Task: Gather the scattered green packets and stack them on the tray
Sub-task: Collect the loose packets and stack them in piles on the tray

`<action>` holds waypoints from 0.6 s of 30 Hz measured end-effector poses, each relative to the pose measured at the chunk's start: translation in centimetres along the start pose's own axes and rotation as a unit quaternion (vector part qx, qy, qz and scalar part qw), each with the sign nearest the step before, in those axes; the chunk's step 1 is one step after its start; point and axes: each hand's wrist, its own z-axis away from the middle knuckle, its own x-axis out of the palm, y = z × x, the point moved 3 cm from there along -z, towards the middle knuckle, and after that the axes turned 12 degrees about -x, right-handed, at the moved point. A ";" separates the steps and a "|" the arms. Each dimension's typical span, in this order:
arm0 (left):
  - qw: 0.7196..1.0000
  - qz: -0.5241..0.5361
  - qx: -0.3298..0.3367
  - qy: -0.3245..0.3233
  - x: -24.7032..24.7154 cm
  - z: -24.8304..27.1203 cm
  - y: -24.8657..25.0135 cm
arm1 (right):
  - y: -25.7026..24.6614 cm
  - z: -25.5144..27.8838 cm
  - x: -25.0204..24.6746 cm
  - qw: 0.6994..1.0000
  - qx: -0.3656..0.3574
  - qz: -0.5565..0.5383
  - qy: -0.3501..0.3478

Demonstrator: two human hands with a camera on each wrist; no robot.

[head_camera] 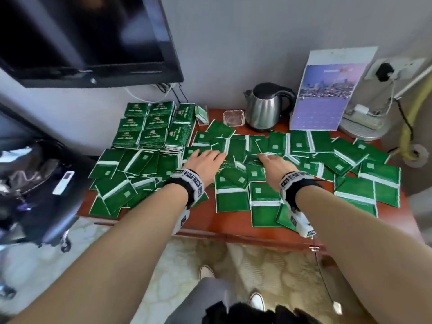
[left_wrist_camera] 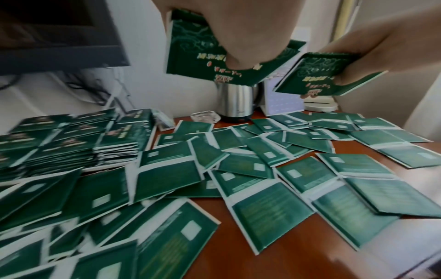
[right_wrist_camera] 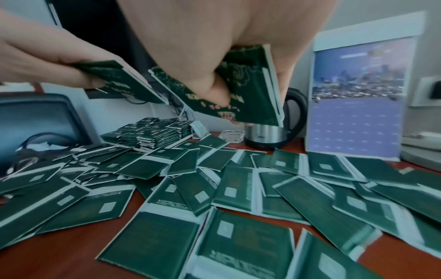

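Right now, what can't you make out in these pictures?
- Tray: hidden under the stacked packets in all views.
- Packet print: blurred in both wrist views.
- Count held by left hand and right hand: fingers cover them.
- Calendar text: too small.

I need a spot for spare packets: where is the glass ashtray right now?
In the head view, the glass ashtray sits at the table's far edge, just left of the steel kettle and right of the stacked packets.

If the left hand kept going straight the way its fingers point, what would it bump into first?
Probably the loose green packets lying just beyond its fingertips, and past them the small glass dish near the wall. The left hand already holds a few packets; depth is hard to judge.
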 end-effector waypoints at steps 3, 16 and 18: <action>0.999 0.013 -0.043 -0.004 0.9 0.4 -4.7 | -3.0 -3.0 -0.7 0.999 -0.023 0.020 -0.018; 1.000 0.011 -0.023 -0.011 5.5 -7.7 -28.0 | -18.1 -22.5 -0.5 0.999 -0.015 0.030 -0.035; 1.000 0.007 -0.016 -0.023 6.3 -8.7 -31.7 | -20.8 -25.4 -0.2 0.999 -0.014 0.014 -0.034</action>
